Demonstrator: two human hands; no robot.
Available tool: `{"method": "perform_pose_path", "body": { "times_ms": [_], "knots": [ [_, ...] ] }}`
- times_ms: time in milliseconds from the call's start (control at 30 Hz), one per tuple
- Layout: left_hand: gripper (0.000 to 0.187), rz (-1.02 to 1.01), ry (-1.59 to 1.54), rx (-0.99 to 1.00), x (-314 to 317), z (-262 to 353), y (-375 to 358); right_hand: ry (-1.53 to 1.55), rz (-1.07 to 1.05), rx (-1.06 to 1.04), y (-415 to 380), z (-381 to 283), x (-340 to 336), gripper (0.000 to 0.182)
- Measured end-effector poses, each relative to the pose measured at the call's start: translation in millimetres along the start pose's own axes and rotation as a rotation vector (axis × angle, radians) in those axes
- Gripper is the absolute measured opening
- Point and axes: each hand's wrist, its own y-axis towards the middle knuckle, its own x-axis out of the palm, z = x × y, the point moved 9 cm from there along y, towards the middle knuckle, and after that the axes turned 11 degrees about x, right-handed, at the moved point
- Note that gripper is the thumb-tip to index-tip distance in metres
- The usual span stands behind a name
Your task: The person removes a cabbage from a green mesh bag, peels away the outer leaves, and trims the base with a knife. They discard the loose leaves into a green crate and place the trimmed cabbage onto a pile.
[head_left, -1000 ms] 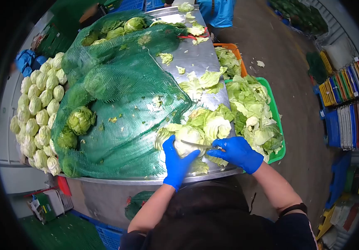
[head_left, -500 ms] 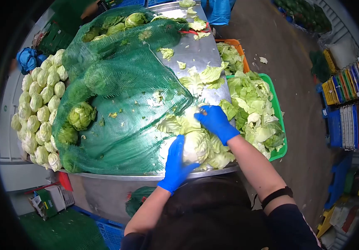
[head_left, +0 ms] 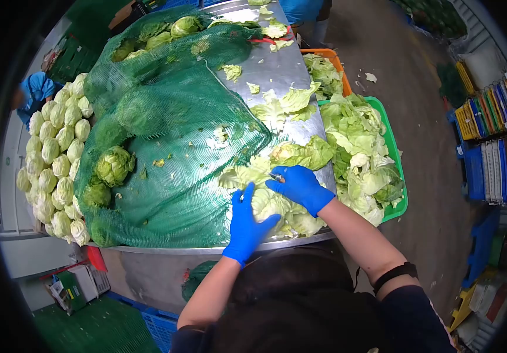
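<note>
A pale lettuce head (head_left: 271,205) lies near the front edge of the steel table (head_left: 277,76). My left hand (head_left: 246,222), in a blue glove, grips the head from its left side. My right hand (head_left: 300,187), also gloved in blue, rests on top of the head, closed around a knife (head_left: 276,176); only a small metal tip shows past the fingers. Loose outer leaves (head_left: 300,154) lie just beyond my right hand. A big green net sack (head_left: 171,135) holding untrimmed heads covers the table's left part.
A green crate (head_left: 403,194) heaped with cut leaves stands at the table's right side, an orange crate (head_left: 337,63) behind it. Trimmed heads (head_left: 53,159) are piled at the left. Another person in blue (head_left: 300,9) stands at the far end. Coloured crates (head_left: 494,117) are stacked at the right.
The knife blade lay across the head one second ago. My right hand then reached out to the leaves beyond it and has come back onto the head. My left hand stayed on the head.
</note>
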Motion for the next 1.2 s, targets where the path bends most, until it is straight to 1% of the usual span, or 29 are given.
{"method": "perform_pose_path", "body": {
  "times_ms": [33,67,100,167,200,233,300,333,400,433,500,533,567,633,700,733,767,833,900,967,1000,1033,1067,1100,1167,1200],
  "knots": [
    [0.089,0.024,-0.079,0.06,-4.1,2.4,-3.2,-0.025,0.04,-0.089,-5.0,-6.1,1.9,0.041],
    [0.088,-0.005,-0.136,0.017,-5.6,0.8,-6.1,-0.057,0.205,-0.216,-13.6,-12.4,-2.9,0.032],
    [0.088,-0.003,-0.135,0.014,-8.2,-3.2,-9.8,-0.056,0.202,-0.218,-15.4,-8.1,-0.2,0.032],
    [0.086,-0.005,-0.121,0.121,-10.4,-5.1,-17.9,-0.053,0.232,0.0,-13.2,18.2,-6.9,0.031],
    [0.086,0.03,-0.12,0.14,-12.9,-8.3,-23.2,-0.053,0.229,0.051,-14.2,25.2,-7.9,0.031],
    [0.086,0.032,-0.12,0.134,-10.2,-13.3,-31.2,-0.054,0.223,0.049,-17.0,25.0,-6.3,0.031],
    [0.082,0.129,-0.571,-0.029,-7.3,-36.6,-42.5,-0.061,0.19,0.1,-17.3,25.4,-3.1,0.035],
    [0.082,0.135,-0.568,-0.027,-10.7,-37.7,-42.5,-0.06,0.19,0.093,-17.2,21.5,-5.0,0.035],
    [0.083,0.136,-0.901,-0.136,-6.2,-45.8,-44.7,0.054,0.181,0.134,-18.0,21.9,-10.3,0.039],
    [0.083,0.143,-0.901,-0.136,-9.3,-49.3,-44.4,0.051,0.178,0.129,-17.8,23.0,-11.1,0.039],
    [0.087,0.098,-0.869,-0.069,-14.5,-50.2,-40.7,0.219,0.282,0.105,-19.4,28.3,-25.9,0.042],
    [0.087,0.107,-0.868,-0.067,-17.1,-48.0,-39.1,0.263,0.244,0.168,-21.1,28.6,-35.4,0.043],
    [0.085,0.136,-0.903,-0.082,-19.9,-44.5,-37.9,0.273,0.26,0.179,-23.6,28.2,-48.0,0.043],
    [0.084,0.169,-0.941,-0.093,-20.7,-45.8,-37.5,0.337,0.294,0.216,-22.0,51.7,-64.1,0.042],
    [0.076,0.365,-0.953,-0.064,-33.7,-59.6,-37.8,0.308,0.423,0.172,-25.9,69.7,-87.5,0.038],
    [0.071,0.379,-1.01,-0.059,-34.4,-60.2,-35.1,0.205,0.388,0.23,-22.6,80.3,-95.7,0.035],
    [0.071,0.385,-1.009,-0.053,-36.7,-56.7,-33.4,-0.099,0.36,0.269,-24.6,74.4,-104.0,0.038],
    [0.072,0.457,-1.395,-0.22,-31.0,-59.0,-32.1,-0.164,0.398,0.254,-41.5,44.6,-109.4,0.054],
    [0.072,0.46,-1.362,-0.223,-34.8,-55.8,-27.5,0.053,0.371,-0.031,-67.1,-28.4,-106.0,0.07],
    [0.069,0.444,-1.154,-0.123,-45.5,-40.3,-20.7,0.18,0.182,0.003,-72.6,-68.9,-86.8,0.079],
    [0.067,0.478,-1.127,-0.163,-47.0,-37.1,-20.3,0.11,0.108,-0.02,-71.7,-77.6,-74.8,0.076],
    [0.067,0.465,-1.127,-0.162,-46.2,-36.6,-18.3,0.039,0.034,-0.042,-72.0,-80.4,-64.2,0.074],
    [0.067,0.48,-1.099,-0.161,-50.5,-39.3,-17.5,-0.018,0.108,-0.105,-66.4,-75.0,-57.8,0.058],
    [0.067,0.5,-1.071,-0.157,-55.8,-42.6,-16.7,-0.018,0.114,-0.101,-66.0,-62.0,-56.5,0.058],
    [0.066,0.491,-1.063,-0.154,-61.7,-47.1,-19.0,0.235,0.068,-0.029,-66.5,-38.5,-67.3,0.04],
    [0.062,0.472,-1.253,-0.226,-54.0,-54.1,-20.7,0.218,-0.021,-0.024,-63.7,-30.4,-71.2,0.037]
  ]
}}
